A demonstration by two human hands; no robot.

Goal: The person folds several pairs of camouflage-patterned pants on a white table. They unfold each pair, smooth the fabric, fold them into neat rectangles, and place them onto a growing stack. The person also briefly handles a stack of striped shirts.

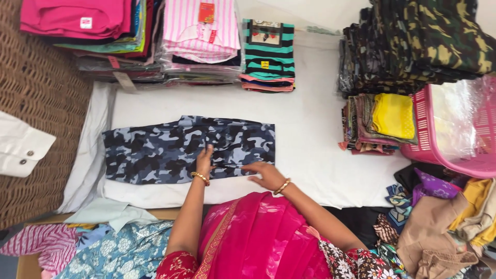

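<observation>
A folded blue-grey camouflage garment (pixel 155 150) lies flat on a white sheet (pixel 310 139). My left hand (pixel 204 161) rests flat on its middle, fingers pointing away from me. My right hand (pixel 266 175) lies palm down on the garment's near right corner, fingers spread toward the left. Both wrists wear gold bangles. Neither hand grips anything. A pink sari drapes over my lap below the hands.
Stacks of folded clothes (pixel 155 41) line the far edge, with a striped stack (pixel 268 54) and a green camouflage pile (pixel 413 41) at right. A pink basket (pixel 423 139) stands right. Loose clothes (pixel 444 222) lie near right, printed fabric (pixel 103 248) near left, a wicker surface (pixel 41 93) left.
</observation>
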